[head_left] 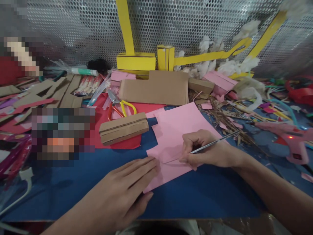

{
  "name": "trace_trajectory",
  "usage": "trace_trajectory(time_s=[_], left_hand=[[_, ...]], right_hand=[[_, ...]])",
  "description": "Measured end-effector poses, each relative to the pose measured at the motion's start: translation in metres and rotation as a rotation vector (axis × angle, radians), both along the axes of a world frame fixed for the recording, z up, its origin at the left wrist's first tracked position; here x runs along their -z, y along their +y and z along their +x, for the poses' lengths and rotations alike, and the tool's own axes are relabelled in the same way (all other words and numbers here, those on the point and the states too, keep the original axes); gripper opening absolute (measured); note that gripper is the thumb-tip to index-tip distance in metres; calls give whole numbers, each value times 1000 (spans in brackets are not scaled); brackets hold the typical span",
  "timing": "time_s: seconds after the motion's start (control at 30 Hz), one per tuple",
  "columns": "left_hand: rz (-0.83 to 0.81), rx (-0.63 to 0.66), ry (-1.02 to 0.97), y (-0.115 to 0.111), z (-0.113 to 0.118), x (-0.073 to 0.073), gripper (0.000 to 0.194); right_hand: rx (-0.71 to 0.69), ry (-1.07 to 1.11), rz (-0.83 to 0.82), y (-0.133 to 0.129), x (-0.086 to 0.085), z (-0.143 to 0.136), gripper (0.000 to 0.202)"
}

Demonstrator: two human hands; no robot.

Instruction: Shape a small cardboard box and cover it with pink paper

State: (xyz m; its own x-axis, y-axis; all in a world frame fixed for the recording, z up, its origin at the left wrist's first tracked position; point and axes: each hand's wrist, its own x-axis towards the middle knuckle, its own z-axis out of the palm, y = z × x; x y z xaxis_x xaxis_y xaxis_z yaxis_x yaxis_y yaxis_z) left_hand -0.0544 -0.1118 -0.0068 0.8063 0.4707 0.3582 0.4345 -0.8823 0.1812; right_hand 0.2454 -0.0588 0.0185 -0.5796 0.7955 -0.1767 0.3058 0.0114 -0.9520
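A pink sheet of paper [181, 130] with stepped cuts along its left edge lies on the blue table. My right hand [207, 148] holds a thin pen [215, 142] in a pinch, its fingertips resting on the sheet. A dark line runs across the paper to the left of those fingertips. My left hand [132, 182] lies flat, fingers stretched out, on the sheet's lower left corner. Above the left hand, a folded cardboard block [124, 128] rests partly on red paper [96, 120], beside scissors [119, 106] with orange and yellow handles.
A large cardboard piece [156, 89] and yellow paper boxes [135, 62] stand behind, against a perforated metal panel [171, 26]. A pink glue gun [290, 140] with a red light lies at right. Cardboard strips [66, 91] clutter the left; dry brown scraps [220, 114] lie behind the right hand.
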Motion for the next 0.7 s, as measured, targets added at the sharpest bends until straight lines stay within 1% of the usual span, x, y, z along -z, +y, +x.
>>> trace_trajectory(time_s=[0.3, 0.57, 0.7], left_hand=[[12, 6, 5, -1, 0, -2, 44], [23, 8, 11, -1, -1, -1, 43], [24, 3, 30, -1, -1, -3, 44]], right_hand=[[37, -4, 57, 3, 0, 6, 32], [44, 8, -9, 4, -2, 9, 37], [45, 1, 7, 5, -1, 15, 35]])
